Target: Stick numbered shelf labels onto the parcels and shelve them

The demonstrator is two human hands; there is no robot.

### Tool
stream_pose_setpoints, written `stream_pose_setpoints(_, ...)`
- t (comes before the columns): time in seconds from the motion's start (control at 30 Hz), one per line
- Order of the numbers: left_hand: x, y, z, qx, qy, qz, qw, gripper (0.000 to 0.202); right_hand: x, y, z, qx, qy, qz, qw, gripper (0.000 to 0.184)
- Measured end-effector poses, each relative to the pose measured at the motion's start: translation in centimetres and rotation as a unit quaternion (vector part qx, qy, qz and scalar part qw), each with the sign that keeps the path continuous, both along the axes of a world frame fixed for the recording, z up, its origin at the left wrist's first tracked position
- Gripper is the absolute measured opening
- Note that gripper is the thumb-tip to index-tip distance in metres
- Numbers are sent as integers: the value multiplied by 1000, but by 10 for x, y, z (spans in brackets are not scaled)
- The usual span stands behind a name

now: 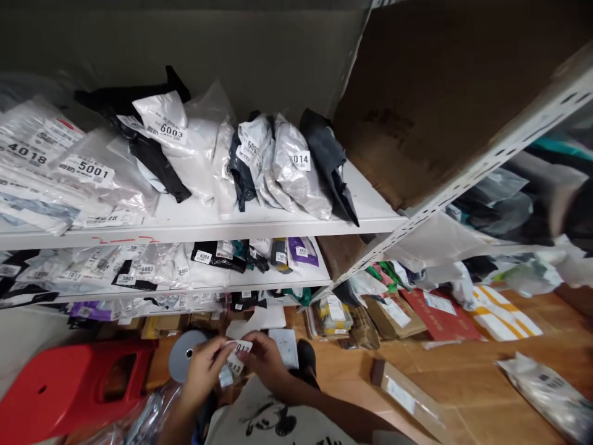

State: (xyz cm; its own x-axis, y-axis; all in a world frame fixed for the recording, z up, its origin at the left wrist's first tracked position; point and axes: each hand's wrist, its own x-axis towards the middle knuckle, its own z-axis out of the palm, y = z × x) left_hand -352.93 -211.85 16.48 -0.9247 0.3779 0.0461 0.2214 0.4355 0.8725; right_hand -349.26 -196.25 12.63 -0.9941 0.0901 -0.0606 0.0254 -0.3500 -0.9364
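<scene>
My left hand [208,361] and my right hand [266,355] meet low in the view, in front of my body. Between their fingertips is a short strip of white printed labels [235,366]. The digits "012" and "013" can be read on it; fingers cover part of the print. Both hands are closed in a pinch on the strip, the left at its left side, the right at its upper right edge. Just left of my left hand is a grey round disc or roll [185,355] with a dark centre hole.
A white metal shelf [278,228] holds labelled plastic parcels, such as a silvery bag [296,170], with more tiers below. A perforated post [463,185] rises at right. On the floor lie a red stool [60,377], a long carton [410,398], a red packet [442,315] and a plastic bag [546,392].
</scene>
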Motion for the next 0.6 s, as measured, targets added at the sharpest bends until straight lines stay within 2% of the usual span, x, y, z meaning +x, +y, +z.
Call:
stream_pose_setpoints(0.1,16,-4,-30,-22,-26,71,997,39,6,-11,-31,-47,-89,30,994,43)
stream_pose_setpoints(0.2,20,8,-70,-23,-31,140,989,40,-3,-16,-59,-44,-114,21,992,40)
stream_pose_setpoints(0.3,6,20,-123,-33,-32,122,991,41,-16,-14,-98,-12,-137,-51,989,40)
stream_pose_setpoints(0.37,-14,22,-165,-46,-45,90,994,39,-23,-9,-137,22,-172,-136,975,42)
stream_pose_setpoints(0.47,-55,18,-234,-80,-59,71,993,30,-31,-2,-208,62,-215,-246,943,47)
stream_pose_setpoints(0.53,-85,16,-279,-110,-54,72,990,29,-35,3,-260,68,-224,-272,933,51)
stream_pose_setpoints(0.6,-112,20,-317,-139,-35,65,988,30,-40,10,-311,59,-224,-267,935,52)
